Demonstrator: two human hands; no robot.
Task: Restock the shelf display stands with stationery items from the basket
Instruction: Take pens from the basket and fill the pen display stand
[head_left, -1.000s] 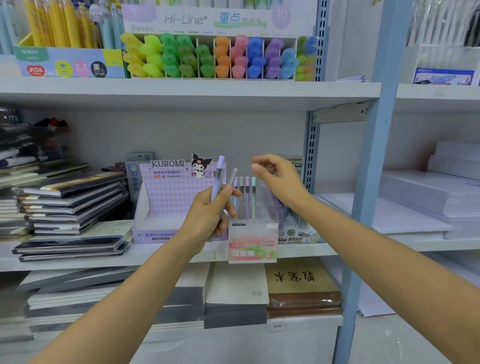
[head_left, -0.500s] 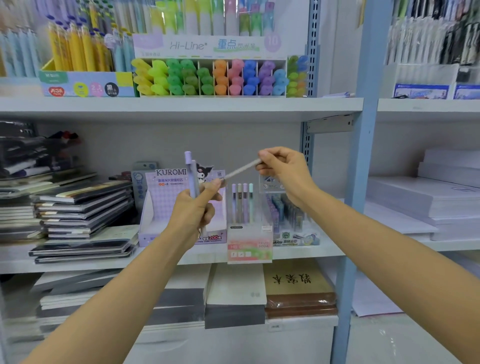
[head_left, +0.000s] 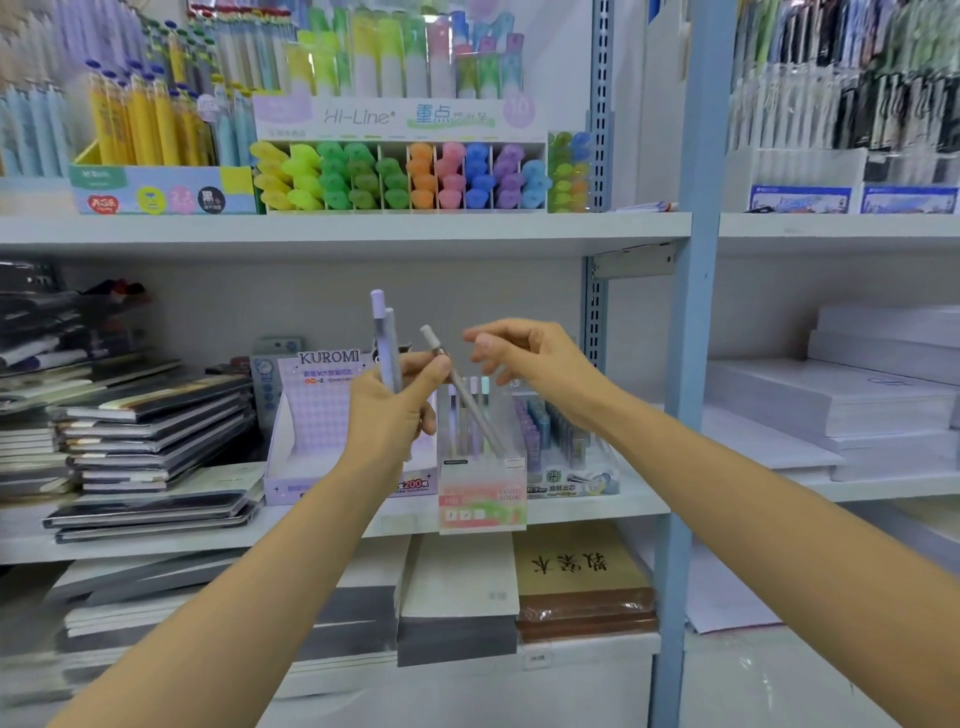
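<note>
My left hand (head_left: 395, 410) is closed around a lilac pen (head_left: 383, 338) and holds it upright in front of the middle shelf. A grey pen (head_left: 467, 395) slants with its lower end inside the clear display stand (head_left: 483, 506), which has a pink-green label and several pastel pens (head_left: 474, 410). The grey pen's top end sits by my left thumb tip; whether they touch I cannot tell. My right hand (head_left: 535, 364) hovers just right of the grey pen's top, fingers apart, holding nothing. The basket is out of view.
A lilac Kuromi box (head_left: 311, 421) stands left of the stand and a lead refill display (head_left: 563, 441) right of it. Stacked notebooks (head_left: 156, 421) fill the left. Highlighters (head_left: 405, 176) line the upper shelf. A blue upright post (head_left: 693, 364) separates paper reams (head_left: 831, 400).
My right hand has let go of the grey pen it was pinching, and the pen now slants down into the clear stand. My left hand with the lilac pen stayed roughly in place.
</note>
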